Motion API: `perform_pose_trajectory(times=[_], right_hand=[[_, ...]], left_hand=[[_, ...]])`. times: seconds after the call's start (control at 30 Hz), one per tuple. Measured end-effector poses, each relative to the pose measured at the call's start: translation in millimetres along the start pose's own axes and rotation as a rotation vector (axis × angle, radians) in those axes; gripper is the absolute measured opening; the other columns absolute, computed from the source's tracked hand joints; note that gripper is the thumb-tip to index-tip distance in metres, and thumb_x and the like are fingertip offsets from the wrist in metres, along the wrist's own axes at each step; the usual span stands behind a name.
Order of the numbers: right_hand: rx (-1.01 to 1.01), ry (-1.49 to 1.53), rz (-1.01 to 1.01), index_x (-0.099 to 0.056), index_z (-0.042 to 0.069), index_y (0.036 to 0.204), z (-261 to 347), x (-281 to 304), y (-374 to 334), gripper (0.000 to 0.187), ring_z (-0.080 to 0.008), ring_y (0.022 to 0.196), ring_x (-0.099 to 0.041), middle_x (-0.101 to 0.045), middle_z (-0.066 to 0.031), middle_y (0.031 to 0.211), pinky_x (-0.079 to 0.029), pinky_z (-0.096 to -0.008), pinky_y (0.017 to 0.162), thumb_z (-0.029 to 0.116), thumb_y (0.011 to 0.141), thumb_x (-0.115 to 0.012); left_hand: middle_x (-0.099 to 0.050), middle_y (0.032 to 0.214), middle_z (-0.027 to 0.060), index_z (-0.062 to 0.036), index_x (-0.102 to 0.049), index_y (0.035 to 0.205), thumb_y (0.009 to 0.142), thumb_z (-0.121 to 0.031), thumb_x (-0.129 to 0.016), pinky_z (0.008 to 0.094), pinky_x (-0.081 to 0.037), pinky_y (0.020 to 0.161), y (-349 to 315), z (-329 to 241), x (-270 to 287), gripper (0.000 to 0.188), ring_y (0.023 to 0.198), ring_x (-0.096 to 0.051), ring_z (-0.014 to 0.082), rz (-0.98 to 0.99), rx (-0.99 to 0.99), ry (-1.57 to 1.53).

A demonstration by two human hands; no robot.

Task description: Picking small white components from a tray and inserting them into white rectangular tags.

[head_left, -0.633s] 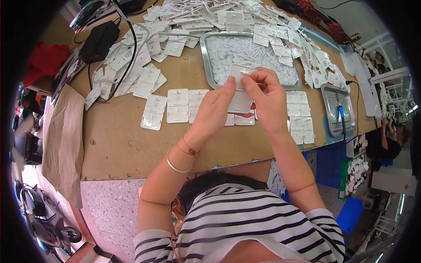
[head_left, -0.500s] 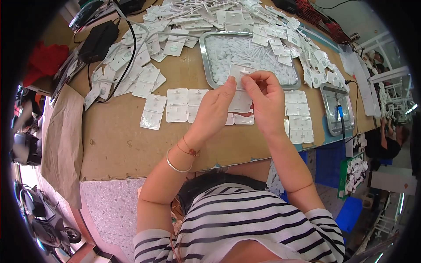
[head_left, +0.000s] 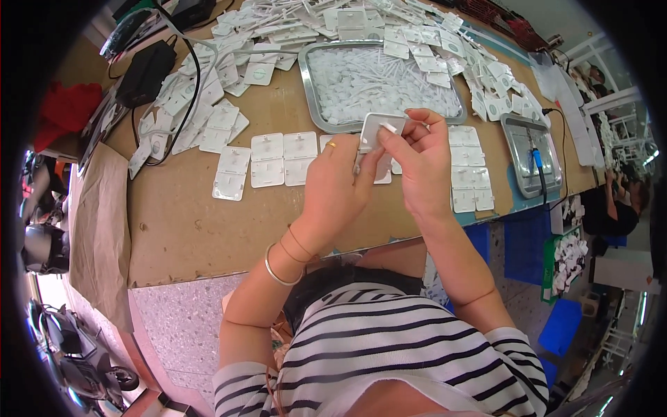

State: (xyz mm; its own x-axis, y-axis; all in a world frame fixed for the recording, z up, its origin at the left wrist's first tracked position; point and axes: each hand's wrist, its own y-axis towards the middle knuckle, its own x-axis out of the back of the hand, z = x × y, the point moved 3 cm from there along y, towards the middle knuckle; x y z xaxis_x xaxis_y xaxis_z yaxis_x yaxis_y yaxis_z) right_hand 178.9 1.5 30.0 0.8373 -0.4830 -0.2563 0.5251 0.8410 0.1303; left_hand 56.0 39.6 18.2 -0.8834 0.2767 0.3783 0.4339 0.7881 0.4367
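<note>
A hinged-looking white plastic panel (head_left: 373,125) is held up above the table between my two hands. Fingers and thumb of my left hand (head_left: 336,182) are closed on its lower left side. My right hand (head_left: 422,163) pinches at its right side, the thumb against a small white peg (head_left: 388,128) that sticks up from the panel's face. Part of the panel's lower half is hidden by my fingers. Beneath and beside my hands, a row of similar white panels (head_left: 283,161) lies on the cardboard-covered table, with more panels (head_left: 472,170) to the right.
Beyond my hands stands a metal tray (head_left: 310,90) full of small white plastic pegs. Heaped white panels (head_left: 278,28) cover the far side. A smaller metal tray (head_left: 514,149) with a blue-and-black tool (head_left: 537,161) is at right. A black power adapter (head_left: 147,73) and cables lie left.
The panel has tilted and turned in my hands. My left hand has rolled over so its back shows, its grip shifted lower. The whole view has shifted slightly.
</note>
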Motion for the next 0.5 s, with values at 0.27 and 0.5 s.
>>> perform_pose_trajectory(times=[0.27,0.5], right_hand=[[-0.076,0.014,0.103,-0.046,0.005,0.111,11.7,29.7,-18.7,0.034,-0.0097,0.080,-0.056,-0.060,-0.0059,0.090,-0.046,-0.0236,0.074,-0.002,0.082,-0.063],[-0.158,-0.600,0.224,-0.055,0.001,0.111,24.2,76.4,-39.8,0.032,-0.0073,0.075,-0.055,-0.063,-0.0053,0.090,-0.044,-0.0215,0.068,0.005,0.081,-0.066]], left_hand=[[-0.049,0.064,0.0144,0.0005,-0.050,0.077,0.087,-0.023,-0.061,0.0347,-0.037,0.050,-18.6,-18.0,-8.2,0.028,0.052,-0.043,0.0215,0.090,0.228,-0.153],[-0.055,0.055,0.0143,0.0002,-0.057,0.065,0.087,-0.033,-0.060,0.0351,-0.040,0.046,-47.1,-10.9,-34.4,0.039,0.046,-0.051,0.0239,0.375,0.456,0.027]])
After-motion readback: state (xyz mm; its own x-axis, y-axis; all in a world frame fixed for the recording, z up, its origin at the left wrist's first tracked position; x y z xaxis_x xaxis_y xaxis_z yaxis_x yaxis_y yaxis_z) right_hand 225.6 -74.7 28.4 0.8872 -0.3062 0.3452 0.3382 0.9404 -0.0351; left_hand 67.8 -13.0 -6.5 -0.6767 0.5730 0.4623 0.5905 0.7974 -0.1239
